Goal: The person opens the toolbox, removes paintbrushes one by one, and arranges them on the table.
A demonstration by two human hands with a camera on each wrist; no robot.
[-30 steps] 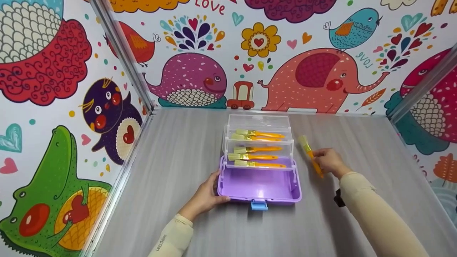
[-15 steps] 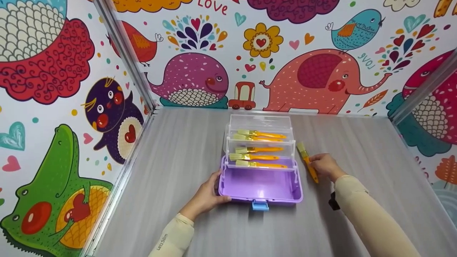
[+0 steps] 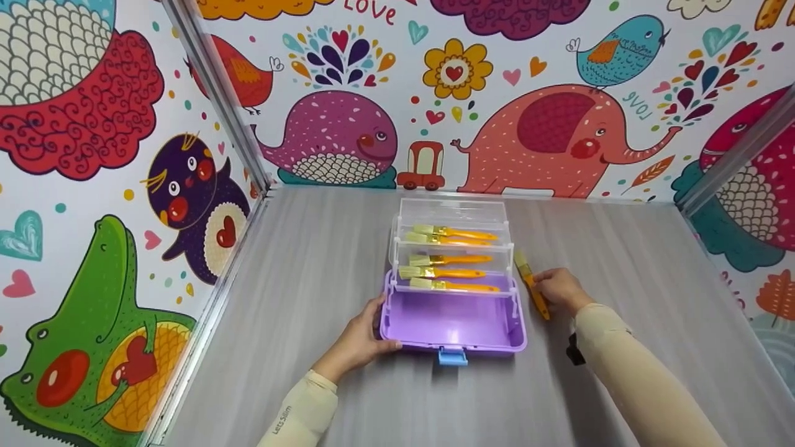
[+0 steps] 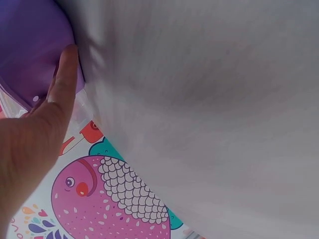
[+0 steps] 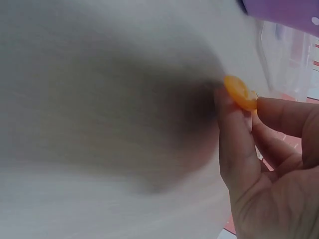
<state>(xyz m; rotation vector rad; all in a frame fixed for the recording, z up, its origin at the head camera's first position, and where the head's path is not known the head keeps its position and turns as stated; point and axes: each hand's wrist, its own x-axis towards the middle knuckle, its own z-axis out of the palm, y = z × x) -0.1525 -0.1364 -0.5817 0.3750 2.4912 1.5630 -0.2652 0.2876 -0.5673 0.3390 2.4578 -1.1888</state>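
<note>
In the head view, a purple toolbox (image 3: 453,316) stands with its raised clear trays (image 3: 397,254) spread open at the back. Several paintbrushes (image 3: 463,273) with orange handles and pale bristles lie across these trays. My left hand (image 3: 360,338) holds the box at its front left corner, thumb along the front and fingers on the left side. To the right of the box, my right hand (image 3: 562,288) pinches another paintbrush (image 3: 540,303) by its orange handle, bristles pointing away from me. The right wrist view shows the handle end (image 5: 240,93) between thumb and fingertips.
A blue latch (image 3: 453,357) hangs at the box's front. Everything stands on a grey wood-grain table (image 3: 298,248). Walls printed with cartoon animals (image 3: 338,136) and metal frame posts (image 3: 217,93) border it at the back and sides.
My right hand has moved left and slightly toward me with the paintbrush, closer to the box's right side. My left hand stays on the box, and the brushes in the trays lie as before.
</note>
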